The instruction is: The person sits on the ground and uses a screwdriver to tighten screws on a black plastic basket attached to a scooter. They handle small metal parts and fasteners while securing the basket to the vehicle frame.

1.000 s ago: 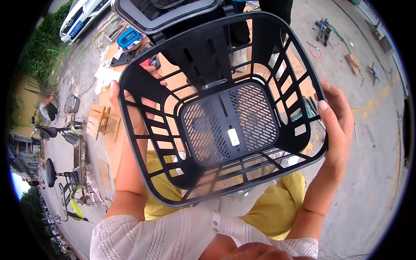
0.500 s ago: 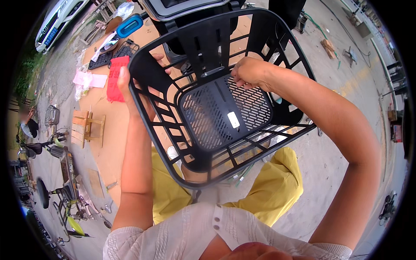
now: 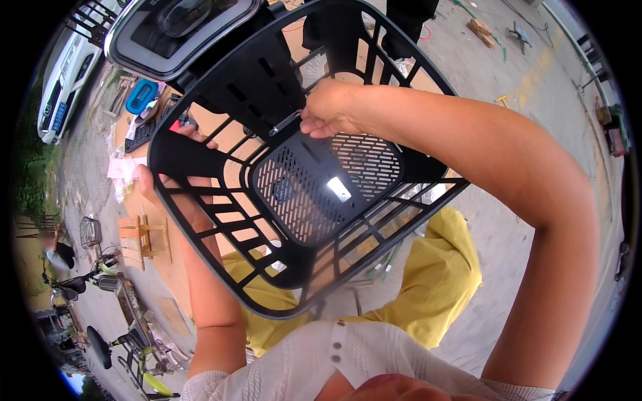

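A black plastic bicycle basket (image 3: 244, 294) with slotted walls and a perforated floor is in front of me, tilted, its open top toward me. My left hand (image 3: 179, 184) is closed around its left side, with the thumb outside and fingers showing through the gaps. Inside the basket, my right hand (image 3: 329, 110) has its fingers pinched together at the right end of a small silver metal strip (image 3: 285, 124), low on the far wall. Whatever those fingertips hold is hidden. A white label (image 3: 338, 189) lies on the basket's floor.
Beyond the basket is a vehicle front with a large headlight (image 3: 180, 33). Left, a small wooden stool (image 3: 134, 240) stands on cardboard near a blue-rimmed container (image 3: 141, 97). A parked bike (image 3: 127, 314) and a white car (image 3: 67, 87) are farther left. Wood blocks (image 3: 480, 31) lie at the far right.
My right hand has moved left across the basket to the metal strip's end. My view has shifted, so the headlight shows more fully. The left hand keeps its hold on the basket's side.
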Tool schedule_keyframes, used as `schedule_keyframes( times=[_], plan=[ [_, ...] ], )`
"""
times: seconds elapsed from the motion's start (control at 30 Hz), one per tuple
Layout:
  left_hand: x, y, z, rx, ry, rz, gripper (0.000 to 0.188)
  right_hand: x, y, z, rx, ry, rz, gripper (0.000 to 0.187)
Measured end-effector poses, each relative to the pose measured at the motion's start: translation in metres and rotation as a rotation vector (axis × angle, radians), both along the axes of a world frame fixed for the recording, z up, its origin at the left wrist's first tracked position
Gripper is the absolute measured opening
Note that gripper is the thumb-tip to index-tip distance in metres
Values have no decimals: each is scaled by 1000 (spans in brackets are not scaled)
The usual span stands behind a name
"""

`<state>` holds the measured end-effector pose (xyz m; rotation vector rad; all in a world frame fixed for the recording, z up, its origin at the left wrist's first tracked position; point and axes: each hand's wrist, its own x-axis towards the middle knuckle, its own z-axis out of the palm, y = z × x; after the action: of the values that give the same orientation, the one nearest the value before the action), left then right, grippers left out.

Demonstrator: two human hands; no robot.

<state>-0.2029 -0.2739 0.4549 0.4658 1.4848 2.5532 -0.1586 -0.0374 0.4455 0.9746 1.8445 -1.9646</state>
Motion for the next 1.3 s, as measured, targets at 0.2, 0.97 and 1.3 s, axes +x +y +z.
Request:
schedule_keyframes(
  times=[0.2, 0.97, 1.3],
  plan=[
    [-8, 0, -4, 54, -2, -49, 76, 3, 3, -2, -19, 28, -29, 18],
    [2, 7, 9, -56, 27, 46, 80, 4, 0, 9, 250, 3, 333, 26],
    [-14, -63, -5, 33, 80, -271, 87, 130, -70, 125, 346, 453, 487, 34]
  ],
)
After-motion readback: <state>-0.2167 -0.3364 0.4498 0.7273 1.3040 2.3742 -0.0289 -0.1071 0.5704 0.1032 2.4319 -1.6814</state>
